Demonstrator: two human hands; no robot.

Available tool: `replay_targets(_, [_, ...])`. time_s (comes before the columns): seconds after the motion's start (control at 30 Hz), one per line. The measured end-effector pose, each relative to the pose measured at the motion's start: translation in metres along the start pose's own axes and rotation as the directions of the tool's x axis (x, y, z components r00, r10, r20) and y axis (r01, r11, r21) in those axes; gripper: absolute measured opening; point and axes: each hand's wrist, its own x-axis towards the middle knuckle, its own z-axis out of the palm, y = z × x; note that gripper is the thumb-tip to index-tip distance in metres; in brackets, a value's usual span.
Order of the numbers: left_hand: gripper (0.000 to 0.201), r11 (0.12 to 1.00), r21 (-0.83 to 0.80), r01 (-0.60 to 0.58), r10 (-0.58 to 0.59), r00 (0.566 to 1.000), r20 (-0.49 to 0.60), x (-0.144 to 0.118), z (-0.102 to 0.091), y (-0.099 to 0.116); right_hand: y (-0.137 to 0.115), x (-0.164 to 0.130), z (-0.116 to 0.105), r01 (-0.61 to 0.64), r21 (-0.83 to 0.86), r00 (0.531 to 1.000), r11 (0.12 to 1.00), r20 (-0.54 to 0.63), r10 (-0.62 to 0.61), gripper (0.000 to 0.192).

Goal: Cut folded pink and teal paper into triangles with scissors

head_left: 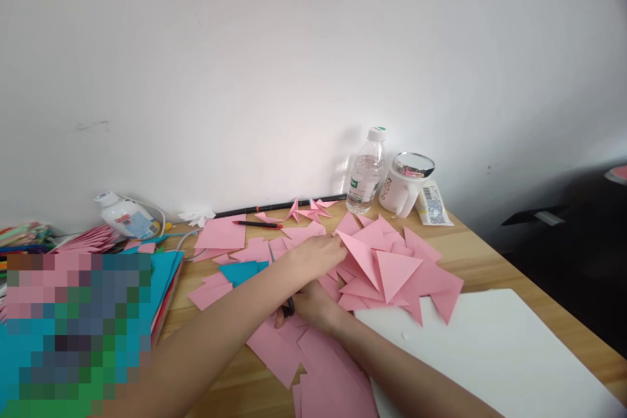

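**Carefully: blades under your arm, loose paper all around**

Right now your left hand (pixel 317 255) reaches across the desk and pinches the near corner of a pink folded triangle (pixel 365 258), which lies on top of the triangle pile (pixel 396 274) just past the middle of the table. Your right hand (pixel 313 305) sits at six o'clock of the left one, closed around the dark handles of the scissors (pixel 280 281), whose blades point up toward eleven o'clock and pass beneath your left forearm.

That crossing is the main risk, as I judge it: if you pull the left arm back or lift the scissors without looking, the tips could catch your skin or nick the triangle you hold.

The pile is loose and overlapping. A tug on one piece could drag its neighbours onto the white sheet (pixel 490 353) at four o'clock or off the desk edge.

At one o'clock a water bottle (pixel 365 173) and a mug (pixel 404 186) stand touching or nearly so, close behind the pile. A wide sweep of the hand could tip them, and spilled water would ruin the pink paper scraps (pixel 294 346) and the teal sheet (pixel 242 271).
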Motion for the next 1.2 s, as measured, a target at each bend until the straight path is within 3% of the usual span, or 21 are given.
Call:
replay_targets(0.13, [0.024,0.997,0.007,-0.08,0.08,0.996,0.028,-0.001,-0.005,0.002,0.006,0.003,-0.002,0.031,-0.001,0.999,1.0,0.03,-0.031,0.028])
replay_targets(0.3, [0.026,0.995,-0.024,-0.093,0.093,0.996,-0.007,-0.001,-0.014,0.005,0.011,0.004,-0.001,0.044,0.029,0.998,0.999,0.032,-0.045,0.024])
replay_targets(0.43, [0.032,0.996,-0.065,-0.061,0.051,0.989,-0.141,-0.006,-0.032,0.004,0.011,0.002,-0.002,0.045,0.075,0.998,0.996,0.051,-0.048,0.01])
replay_targets(0.53, [0.028,0.995,-0.098,0.0,-0.033,0.941,-0.336,-0.02,-0.058,0.001,0.016,0.003,-0.005,0.025,0.113,0.997,0.993,0.072,-0.033,0.01])
replay_targets(0.6, [0.018,0.987,-0.139,0.079,-0.139,0.851,-0.506,-0.036,-0.074,-0.002,0.02,0.004,-0.006,0.002,0.15,0.996,0.989,0.086,-0.015,0.022])
replay_targets(0.67, [0.015,0.958,-0.231,0.172,-0.284,0.703,-0.652,-0.055,-0.083,-0.005,0.023,0.005,-0.005,0.007,0.169,0.997,0.986,0.07,-0.02,0.028])
replay_targets(0.7, [0.016,0.925,-0.329,0.189,-0.373,0.606,-0.702,-0.064,-0.083,-0.006,0.023,0.005,-0.005,0.023,0.172,0.998,0.985,0.049,-0.032,0.029])
replay_targets(0.73, [0.016,0.85,-0.509,0.138,-0.507,0.478,-0.718,-0.073,-0.081,-0.008,0.022,0.004,-0.004,0.047,0.177,0.999,0.983,0.011,-0.05,0.03])
replay_targets(0.77, [0.018,0.76,-0.647,0.057,-0.608,0.41,-0.679,-0.081,-0.077,-0.01,0.02,0.004,-0.004,0.078,0.2,0.997,0.977,-0.027,-0.075,0.031])
replay_targets(0.8, [0.021,0.671,-0.742,-0.011,-0.681,0.388,-0.621,-0.088,-0.071,-0.012,0.017,0.003,-0.003,0.106,0.224,0.993,0.969,-0.074,-0.092,0.033])
replay_targets(0.87, [0.025,0.536,-0.841,-0.07,-0.761,0.392,-0.517,-0.099,-0.056,-0.016,0.012,0.003,-0.004,0.215,0.242,0.964,0.946,-0.209,-0.166,0.036])
replay_targets(0.93, [0.025,0.449,-0.891,-0.057,-0.795,0.429,-0.429,-0.105,-0.041,-0.018,0.009,0.003,-0.006,0.294,0.211,0.925,0.932,-0.309,-0.222,0.037])
replay_targets(1.1, [0.026,0.339,-0.941,0.013,-0.823,0.49,-0.289,-0.108,-0.023,-0.016,0.01,0.005,-0.01,0.314,0.116,0.872,0.942,-0.427,-0.238,0.039])
replay_targets(1.2, [0.025,0.275,-0.959,0.07,-0.782,0.597,-0.18,-0.107,-0.021,-0.013,0.013,0.006,-0.011,0.311,0.08,0.858,0.947,-0.452,-0.243,0.036])
